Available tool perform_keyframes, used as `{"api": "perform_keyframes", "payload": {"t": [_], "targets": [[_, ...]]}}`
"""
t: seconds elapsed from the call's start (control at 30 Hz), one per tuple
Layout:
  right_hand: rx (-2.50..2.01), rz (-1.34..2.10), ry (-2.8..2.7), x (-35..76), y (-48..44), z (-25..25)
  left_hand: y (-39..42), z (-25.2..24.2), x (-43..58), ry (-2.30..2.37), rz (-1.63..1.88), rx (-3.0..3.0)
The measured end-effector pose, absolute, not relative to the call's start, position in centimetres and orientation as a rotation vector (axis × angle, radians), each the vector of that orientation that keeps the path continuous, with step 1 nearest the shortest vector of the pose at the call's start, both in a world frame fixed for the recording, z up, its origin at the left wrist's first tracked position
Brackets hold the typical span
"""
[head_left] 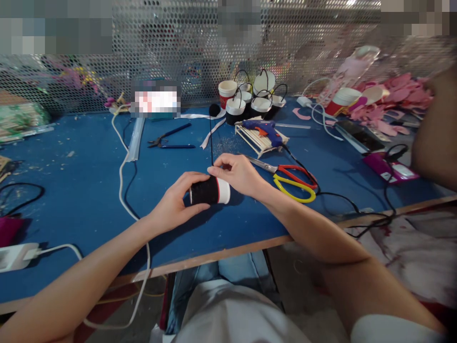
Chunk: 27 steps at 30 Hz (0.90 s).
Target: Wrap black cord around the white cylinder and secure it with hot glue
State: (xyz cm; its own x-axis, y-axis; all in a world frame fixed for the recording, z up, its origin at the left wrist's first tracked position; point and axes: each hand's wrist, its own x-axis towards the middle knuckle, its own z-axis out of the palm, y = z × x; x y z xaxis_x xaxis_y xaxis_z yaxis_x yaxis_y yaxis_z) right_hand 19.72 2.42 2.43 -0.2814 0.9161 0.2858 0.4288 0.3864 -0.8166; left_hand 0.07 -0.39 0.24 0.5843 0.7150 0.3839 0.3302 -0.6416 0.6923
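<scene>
A paper cup (205,192) lies on its side above the blue table, its body wrapped in black with a red line and a white rim part left bare on the right. My left hand (174,197) is curled round the base end of this cup. At the cup's upper side my right hand (235,172) pinches a thin black cord (211,143), which runs back to a small black ball (214,110). The fingertips hide where cord and cup meet. Scissors (285,174) with red and yellow handles lie right of my right hand.
Behind stand several black-wrapped cups (235,112) with cord handles. A blue glue gun (266,129) rests on a stick rack (259,143). Pliers (167,142) and a white cable (123,186) lie left. Pink pieces (403,100) pile up right, near another person's arm (435,128).
</scene>
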Motion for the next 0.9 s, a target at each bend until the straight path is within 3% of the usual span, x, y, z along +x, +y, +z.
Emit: {"api": "perform_keyframes", "payload": {"t": [0.9], "targets": [[-1.037,1.089,-1.882,19.0,3.4,2.2,-1.7,1.5,0.4,0.876,0.572,2.442]]}}
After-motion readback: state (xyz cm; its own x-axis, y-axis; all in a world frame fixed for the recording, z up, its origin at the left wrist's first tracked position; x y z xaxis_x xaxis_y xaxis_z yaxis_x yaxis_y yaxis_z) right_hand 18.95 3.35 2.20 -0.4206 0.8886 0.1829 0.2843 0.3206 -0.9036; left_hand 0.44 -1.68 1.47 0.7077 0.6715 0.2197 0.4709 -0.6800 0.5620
